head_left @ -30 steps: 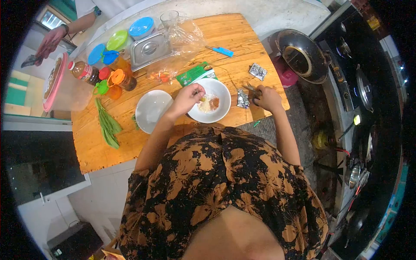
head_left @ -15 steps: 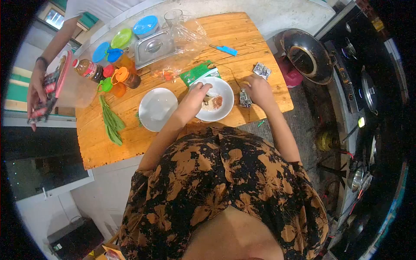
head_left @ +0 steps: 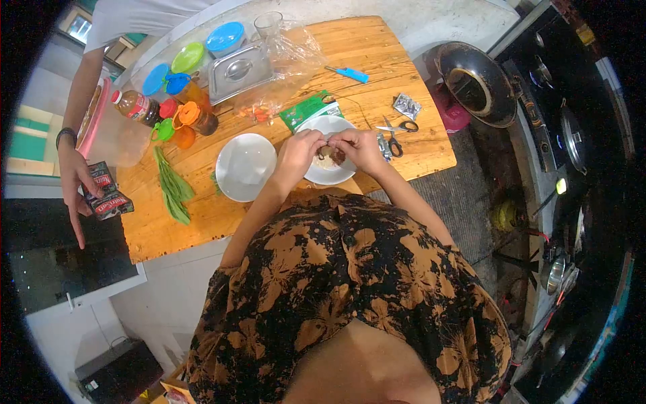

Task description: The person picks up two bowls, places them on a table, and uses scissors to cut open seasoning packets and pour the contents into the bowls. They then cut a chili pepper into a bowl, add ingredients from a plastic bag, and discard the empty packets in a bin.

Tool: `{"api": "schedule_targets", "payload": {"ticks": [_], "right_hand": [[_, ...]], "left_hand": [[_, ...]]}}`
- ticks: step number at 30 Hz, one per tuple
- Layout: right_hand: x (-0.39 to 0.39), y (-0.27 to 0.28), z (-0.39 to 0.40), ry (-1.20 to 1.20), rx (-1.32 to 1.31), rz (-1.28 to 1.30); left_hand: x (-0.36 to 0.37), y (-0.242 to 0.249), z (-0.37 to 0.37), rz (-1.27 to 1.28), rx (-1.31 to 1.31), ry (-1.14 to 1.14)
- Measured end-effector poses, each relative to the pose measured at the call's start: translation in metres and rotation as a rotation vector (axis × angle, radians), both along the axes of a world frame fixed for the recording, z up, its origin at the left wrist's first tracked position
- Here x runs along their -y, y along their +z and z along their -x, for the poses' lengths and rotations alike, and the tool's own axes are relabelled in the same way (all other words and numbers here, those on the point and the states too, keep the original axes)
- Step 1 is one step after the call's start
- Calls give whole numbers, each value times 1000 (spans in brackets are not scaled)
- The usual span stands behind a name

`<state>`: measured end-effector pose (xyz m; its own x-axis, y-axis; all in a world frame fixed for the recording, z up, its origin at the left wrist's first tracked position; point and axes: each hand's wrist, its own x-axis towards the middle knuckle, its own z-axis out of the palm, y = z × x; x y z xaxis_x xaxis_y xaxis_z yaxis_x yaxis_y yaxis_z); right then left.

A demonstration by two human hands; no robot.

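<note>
My left hand [head_left: 303, 151] and my right hand [head_left: 360, 149] meet above a white bowl [head_left: 328, 178]. Their fingers are closed, pinching a small packet [head_left: 326, 151] that they mostly cover. Inside the bowl lie pale and reddish-brown powders [head_left: 326, 161]. Beyond its far rim is a green packet [head_left: 309, 110]. Open-bladed scissors [head_left: 397, 143] with black handles rest just right of my right hand, by a torn silver sachet [head_left: 383, 147]. A second silver sachet [head_left: 407, 106] is farther back. To the left stands a white plate [head_left: 245, 168].
Leafy greens [head_left: 173, 188], sauce bottles [head_left: 138, 106], lidded tubs [head_left: 225, 39], a steel container [head_left: 241, 71] and a blue lighter [head_left: 348, 74] occupy the wooden table [head_left: 377, 47]. Another person's hand [head_left: 77, 182] holds dark sachets [head_left: 108, 195] at left. A wok [head_left: 478, 87] sits right.
My right hand has left the scissors and moved left to join my left hand at the packet, uncovering the scissors. The other person's hand has lowered and turned with the dark sachets.
</note>
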<state>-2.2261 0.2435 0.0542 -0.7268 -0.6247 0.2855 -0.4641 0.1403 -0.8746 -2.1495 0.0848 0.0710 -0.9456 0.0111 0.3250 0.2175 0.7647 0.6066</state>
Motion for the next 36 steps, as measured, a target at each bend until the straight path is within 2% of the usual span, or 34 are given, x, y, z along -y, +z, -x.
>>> {"api": "schedule_targets", "payload": {"ticks": [2,5,8,15,17,21,23,24,26,29,33,36], "right_hand": [[2,-1,-1,13,-95,17],[7,2,-3,-1,-234,-81],[13,-5,-2,38,-368,-46],[13,5,6,137,-281,-215],[14,4,7,121,-226,-211],[11,8,9,128,-237,-193],[11,10,7,105,-244,-290],[10,10,8,102,-245,-291],[10,7,9,121,-78,-219],[10,19,6,120,-113,-243],[13,6,8,164,-188,-249],[12,4,6,182,-62,-227]], "left_hand": [[-3,-3,-2,-23,-102,32],[-4,-9,-1,-42,-132,30],[-5,-16,-2,-43,-187,43],[-10,-12,-6,-90,-266,80],[-7,-16,-4,4,-280,69],[-6,-11,-3,16,-297,71],[-6,-14,-2,35,-246,93],[-7,-14,-2,34,-247,90],[-8,-14,-2,-12,-269,94],[-6,-11,-1,-8,-218,87],[-7,-10,-1,-81,-190,88],[-10,-13,-1,-109,-172,89]]}}
